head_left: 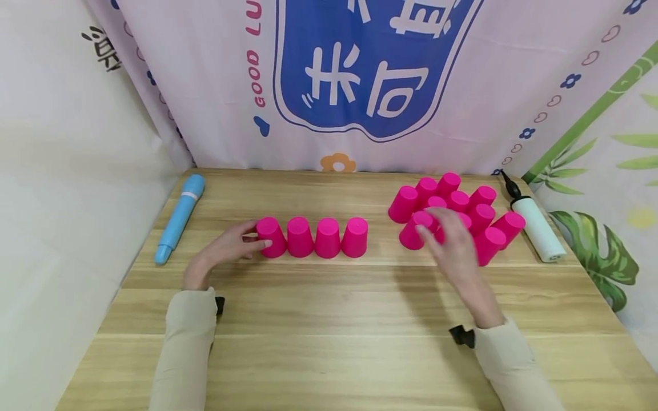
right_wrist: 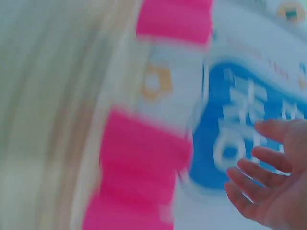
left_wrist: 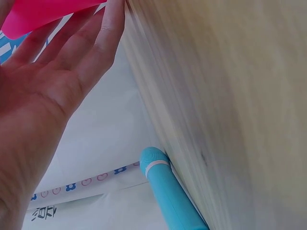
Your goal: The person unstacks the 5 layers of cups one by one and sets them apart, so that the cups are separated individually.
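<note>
Several pink plastic cups stand upside down in a row at the middle left of the table. My left hand (head_left: 232, 247) grips the leftmost pink cup (head_left: 272, 238) of that row, thumb at its front and fingers round its far side. In the left wrist view part of this pink cup (left_wrist: 45, 14) shows at the fingers. On the right, my right hand (head_left: 454, 242) is over the front of a cluster of upside-down pink cups, nearest to the front-left cup (head_left: 413, 234). Its fingers (right_wrist: 259, 177) are spread and loosely bent, holding nothing, in the blurred right wrist view.
A light blue, wand-like tube (head_left: 181, 220) lies near the left edge of the wooden table (head_left: 329, 331). At the right edge lies a white hand pump (head_left: 537, 228) with a black nozzle. A printed curtain (head_left: 216, 114) hangs behind the table.
</note>
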Motion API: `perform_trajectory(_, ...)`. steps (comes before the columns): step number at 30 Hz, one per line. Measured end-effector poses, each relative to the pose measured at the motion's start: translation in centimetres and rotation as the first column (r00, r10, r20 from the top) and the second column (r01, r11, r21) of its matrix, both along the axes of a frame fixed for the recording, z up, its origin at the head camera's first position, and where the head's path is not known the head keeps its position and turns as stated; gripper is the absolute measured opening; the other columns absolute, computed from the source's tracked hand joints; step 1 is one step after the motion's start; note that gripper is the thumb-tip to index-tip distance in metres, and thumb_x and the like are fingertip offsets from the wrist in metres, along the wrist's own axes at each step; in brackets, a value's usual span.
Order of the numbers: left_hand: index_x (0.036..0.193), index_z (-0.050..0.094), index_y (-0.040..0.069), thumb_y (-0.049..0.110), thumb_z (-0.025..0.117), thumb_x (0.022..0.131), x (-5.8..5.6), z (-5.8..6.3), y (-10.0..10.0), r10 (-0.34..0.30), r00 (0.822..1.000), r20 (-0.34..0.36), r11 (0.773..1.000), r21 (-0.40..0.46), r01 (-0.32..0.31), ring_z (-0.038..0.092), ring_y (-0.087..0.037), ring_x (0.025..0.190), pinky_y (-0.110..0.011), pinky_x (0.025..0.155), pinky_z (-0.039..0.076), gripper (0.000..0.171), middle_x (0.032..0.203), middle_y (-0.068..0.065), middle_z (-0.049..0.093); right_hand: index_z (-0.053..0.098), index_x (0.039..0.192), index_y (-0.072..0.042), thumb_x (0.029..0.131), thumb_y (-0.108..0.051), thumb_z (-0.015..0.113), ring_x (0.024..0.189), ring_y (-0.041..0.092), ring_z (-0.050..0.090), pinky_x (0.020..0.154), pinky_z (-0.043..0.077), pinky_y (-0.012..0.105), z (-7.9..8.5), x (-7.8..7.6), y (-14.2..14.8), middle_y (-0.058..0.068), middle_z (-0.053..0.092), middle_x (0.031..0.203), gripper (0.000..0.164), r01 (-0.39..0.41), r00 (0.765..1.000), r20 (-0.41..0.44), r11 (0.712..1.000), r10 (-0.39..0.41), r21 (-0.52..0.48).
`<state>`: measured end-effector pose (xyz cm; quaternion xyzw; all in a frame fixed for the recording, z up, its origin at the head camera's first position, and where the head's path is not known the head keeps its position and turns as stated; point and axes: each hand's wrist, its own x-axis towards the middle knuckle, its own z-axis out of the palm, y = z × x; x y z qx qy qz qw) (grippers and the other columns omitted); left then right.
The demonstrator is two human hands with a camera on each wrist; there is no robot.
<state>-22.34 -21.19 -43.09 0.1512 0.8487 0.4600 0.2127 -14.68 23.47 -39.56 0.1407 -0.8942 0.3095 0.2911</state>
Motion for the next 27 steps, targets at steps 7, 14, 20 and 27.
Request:
perform_trajectory(7, 0.143, 0.040, 0.008, 0.038, 0.068, 0.090, 0.0, 0.1, -0.2, 0.001, 1.000, -0.013, 1.000, -0.004, -0.001, 0.051, -0.037, 0.121, -0.040, 0.081, 0.057, 0.066, 0.139, -0.017, 0.048, 0.046, 0.137, -0.001, 0.084, -0.023, 0.076, 0.117, 0.031, 0.052, 0.093, 0.050, 0.047, -2.1, -2.3, -6.6, 0.016, 0.051, 0.133, 0.065, -0.156, 0.958, 0.249, 0.987, 0.145, 0.025)
perform_trajectory(14, 0.142, 0.042, 0.009, 0.039, 0.068, 0.090, 0.1, -0.1, -0.3, -0.005, 1.000, -0.006, 1.000, -0.003, 0.005, 0.053, -0.036, 0.120, -0.039, 0.080, 0.057, 0.066, 0.138, -0.016, 0.050, 0.047, 0.138, -0.006, 0.086, -0.024, 0.075, 0.114, 0.030, 0.055, 0.085, 0.054, 0.046, -3.1, -3.3, -9.5, 0.014, 0.055, 0.128, 0.062, -0.091, 0.911, 0.404, 0.996, 0.084, -0.003)
perform_trajectory(20, 0.143, 0.040, 0.008, 0.039, 0.068, 0.089, 0.1, -0.1, -0.4, 0.006, 1.000, -0.009, 1.000, -0.003, -0.006, 0.053, -0.037, 0.120, -0.039, 0.079, 0.057, 0.068, 0.138, -0.017, 0.049, 0.051, 0.133, -0.005, 0.085, -0.022, 0.075, 0.107, 0.026, 0.058, 0.086, 0.053, 0.042, -3.3, -3.3, -10.1, 0.013, 0.059, 0.122, 0.056, -0.078, 0.923, 0.376, 0.997, 0.080, -0.019)
perform_trajectory(27, 0.143, 0.040, 0.008, 0.039, 0.067, 0.090, 0.1, 0.1, -0.4, -0.005, 1.000, -0.014, 1.000, -0.006, 0.005, 0.053, -0.037, 0.120, -0.039, 0.079, 0.057, 0.067, 0.138, -0.018, 0.049, 0.053, 0.131, -0.005, 0.084, -0.028, 0.076, 0.102, 0.028, 0.058, 0.081, 0.053, 0.044, -3.0, -1.5, -8.2, 0.011, 0.060, 0.116, 0.057, -0.016, 0.951, 0.310, 1.000, 0.023, -0.025)
